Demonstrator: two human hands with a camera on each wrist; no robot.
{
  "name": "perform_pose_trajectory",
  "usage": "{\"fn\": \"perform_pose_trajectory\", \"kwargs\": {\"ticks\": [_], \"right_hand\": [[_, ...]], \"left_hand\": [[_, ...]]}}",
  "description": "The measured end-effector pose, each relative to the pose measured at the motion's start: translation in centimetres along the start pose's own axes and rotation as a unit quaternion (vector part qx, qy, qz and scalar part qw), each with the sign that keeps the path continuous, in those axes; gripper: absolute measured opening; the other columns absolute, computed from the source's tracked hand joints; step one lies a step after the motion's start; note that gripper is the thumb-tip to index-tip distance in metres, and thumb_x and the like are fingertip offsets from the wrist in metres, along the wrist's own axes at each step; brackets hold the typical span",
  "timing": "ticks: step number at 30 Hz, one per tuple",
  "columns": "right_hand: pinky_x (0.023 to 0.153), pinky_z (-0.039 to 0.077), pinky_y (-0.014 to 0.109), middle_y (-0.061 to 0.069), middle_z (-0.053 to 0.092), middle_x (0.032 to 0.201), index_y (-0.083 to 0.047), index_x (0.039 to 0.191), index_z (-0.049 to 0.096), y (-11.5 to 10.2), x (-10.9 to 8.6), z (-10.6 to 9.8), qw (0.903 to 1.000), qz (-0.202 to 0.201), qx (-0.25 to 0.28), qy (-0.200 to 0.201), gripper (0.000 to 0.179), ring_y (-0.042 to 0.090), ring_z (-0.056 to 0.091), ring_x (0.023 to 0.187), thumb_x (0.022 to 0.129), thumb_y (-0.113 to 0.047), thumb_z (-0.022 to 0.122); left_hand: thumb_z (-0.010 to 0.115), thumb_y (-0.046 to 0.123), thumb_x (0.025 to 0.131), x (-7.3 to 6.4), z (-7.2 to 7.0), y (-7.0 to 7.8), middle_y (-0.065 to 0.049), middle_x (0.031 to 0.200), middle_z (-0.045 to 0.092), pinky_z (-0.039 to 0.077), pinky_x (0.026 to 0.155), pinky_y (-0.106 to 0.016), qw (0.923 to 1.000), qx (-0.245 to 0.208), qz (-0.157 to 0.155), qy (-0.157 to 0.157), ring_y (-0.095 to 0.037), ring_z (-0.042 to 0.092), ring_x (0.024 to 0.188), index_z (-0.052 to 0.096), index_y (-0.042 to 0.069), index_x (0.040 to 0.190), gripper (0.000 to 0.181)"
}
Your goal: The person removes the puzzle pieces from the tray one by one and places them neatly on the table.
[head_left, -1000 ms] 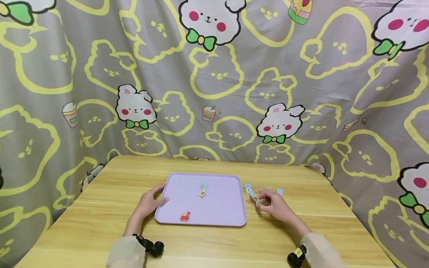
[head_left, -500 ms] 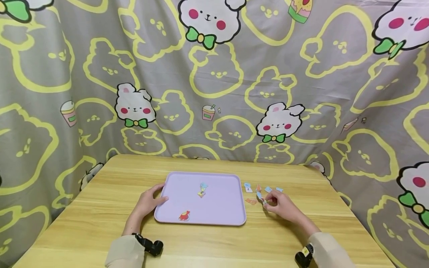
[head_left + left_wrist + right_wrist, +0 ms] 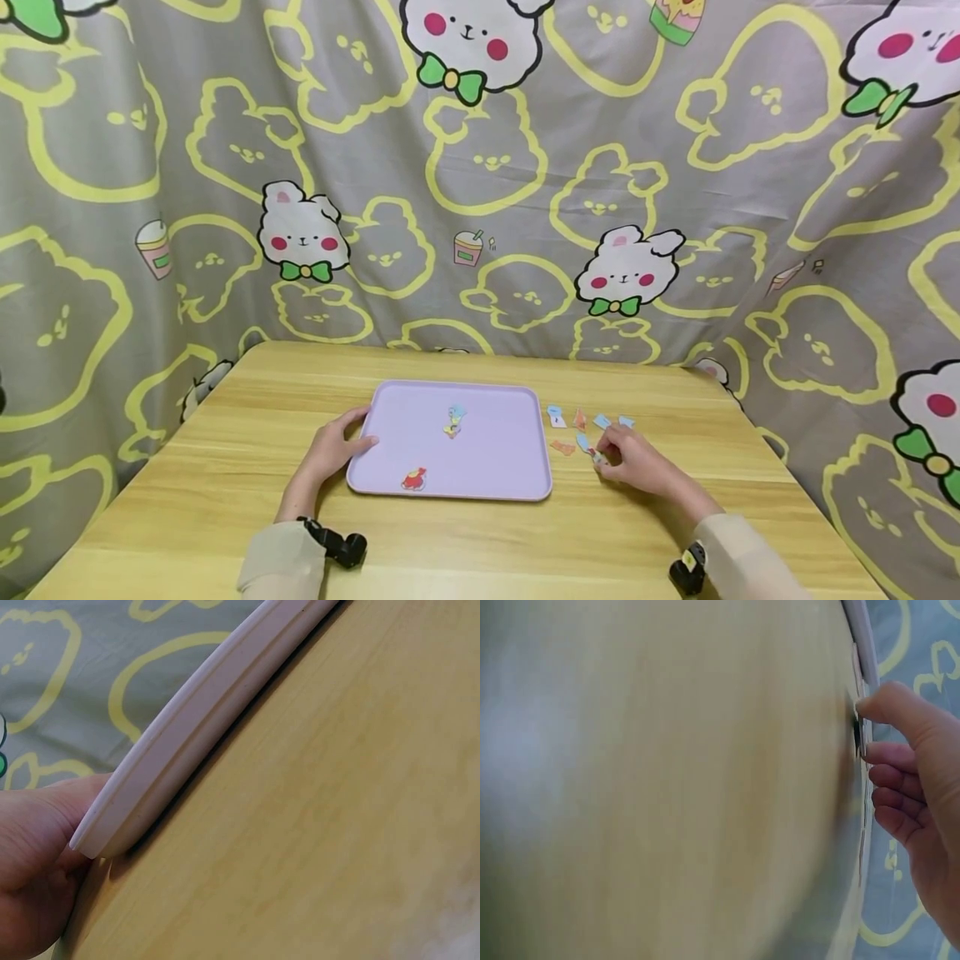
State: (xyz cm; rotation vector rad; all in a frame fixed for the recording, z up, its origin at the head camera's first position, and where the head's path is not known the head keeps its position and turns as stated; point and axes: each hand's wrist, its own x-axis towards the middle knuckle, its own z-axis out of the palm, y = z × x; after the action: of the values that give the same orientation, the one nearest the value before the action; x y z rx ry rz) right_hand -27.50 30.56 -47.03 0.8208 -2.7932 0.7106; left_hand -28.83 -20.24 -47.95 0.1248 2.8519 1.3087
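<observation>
My left hand point(image 3: 335, 448) grips the left rim of a lilac tray point(image 3: 487, 483), thumb over the edge; in the left wrist view the left hand point(image 3: 34, 862) sits at the tray's near end. Right of the tray, my right hand point(image 3: 637, 458) pinches a small flat printed cutout piece point(image 3: 597, 457) between thumb and forefinger, low over the table. From the right wrist view, the right hand point(image 3: 922, 765) shows this piece only as a thin edge. A blue cutout point(image 3: 582, 442) lies against or just beside the held piece; I cannot tell whether they are joined.
On the tray lie a red cutout point(image 3: 413, 478) near the front edge and a blue-and-yellow pair point(image 3: 454, 422) near the middle. Several other cutouts, such as a blue-and-white one point(image 3: 556, 417) and an orange one point(image 3: 562, 448), lie right of it. A patterned curtain point(image 3: 517, 200) surrounds the table.
My right hand has shifted a little to the right, away from the tray, with the pinched cutout. My left hand keeps its hold on the tray.
</observation>
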Motion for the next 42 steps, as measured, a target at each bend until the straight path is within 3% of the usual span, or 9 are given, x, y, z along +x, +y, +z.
{"fn": "perform_pose_trajectory", "kwargs": {"ticks": [8, 15, 23, 30, 42], "right_hand": [[0.062, 0.040, 0.016, -0.004, 0.053, 0.081, -0.011, 0.086, 0.064, -0.2, 0.4, -0.6, 0.9980, -0.021, -0.054, -0.026, 0.013, 0.004, 0.043, 0.074, 0.080, -0.014, 0.075], [0.062, 0.042, 0.017, -0.005, 0.056, 0.083, -0.011, 0.088, 0.066, -0.3, 0.5, -0.8, 0.9965, -0.028, -0.069, -0.037, 0.014, 0.003, 0.044, 0.075, 0.081, -0.017, 0.076], [0.065, 0.047, 0.020, 0.001, 0.058, 0.089, -0.006, 0.095, 0.068, -0.7, 0.5, -0.7, 0.9988, -0.003, -0.041, -0.025, 0.021, 0.008, 0.050, 0.079, 0.082, -0.019, 0.077], [0.064, 0.050, 0.020, 0.003, 0.060, 0.088, -0.002, 0.099, 0.069, -1.5, 1.1, 0.0, 0.9996, -0.022, -0.008, 0.013, 0.022, 0.011, 0.054, 0.077, 0.084, -0.016, 0.076], [0.065, 0.049, 0.021, 0.004, 0.060, 0.089, -0.003, 0.105, 0.069, -3.7, 3.5, 1.0, 0.9995, -0.013, 0.030, -0.003, 0.028, 0.014, 0.055, 0.077, 0.087, -0.024, 0.074]], "left_hand": [[0.066, 0.020, 0.094, 0.0, -0.1, 0.1, -0.025, 0.152, 0.039, 0.026, 0.118, -0.061, 1.0000, -0.001, -0.005, -0.003, -0.048, 0.030, 0.143, 0.042, 0.004, 0.147, 0.061], [0.066, 0.019, 0.093, 0.2, -0.2, 0.0, -0.025, 0.152, 0.040, 0.026, 0.118, -0.061, 1.0000, 0.000, -0.004, 0.000, -0.048, 0.031, 0.143, 0.042, 0.003, 0.147, 0.061], [0.066, 0.018, 0.093, 0.3, -0.2, -0.1, -0.025, 0.152, 0.041, 0.026, 0.118, -0.061, 1.0000, -0.001, -0.005, -0.001, -0.047, 0.030, 0.143, 0.042, 0.003, 0.147, 0.061], [0.067, 0.018, 0.093, 0.3, -0.2, -0.3, -0.024, 0.151, 0.041, 0.026, 0.118, -0.060, 1.0000, -0.002, -0.001, 0.001, -0.047, 0.030, 0.143, 0.043, 0.004, 0.147, 0.061], [0.066, 0.018, 0.093, 0.4, 0.0, -0.3, -0.023, 0.152, 0.041, 0.026, 0.119, -0.060, 1.0000, -0.007, -0.002, 0.002, -0.046, 0.030, 0.144, 0.042, 0.004, 0.147, 0.061]]}}
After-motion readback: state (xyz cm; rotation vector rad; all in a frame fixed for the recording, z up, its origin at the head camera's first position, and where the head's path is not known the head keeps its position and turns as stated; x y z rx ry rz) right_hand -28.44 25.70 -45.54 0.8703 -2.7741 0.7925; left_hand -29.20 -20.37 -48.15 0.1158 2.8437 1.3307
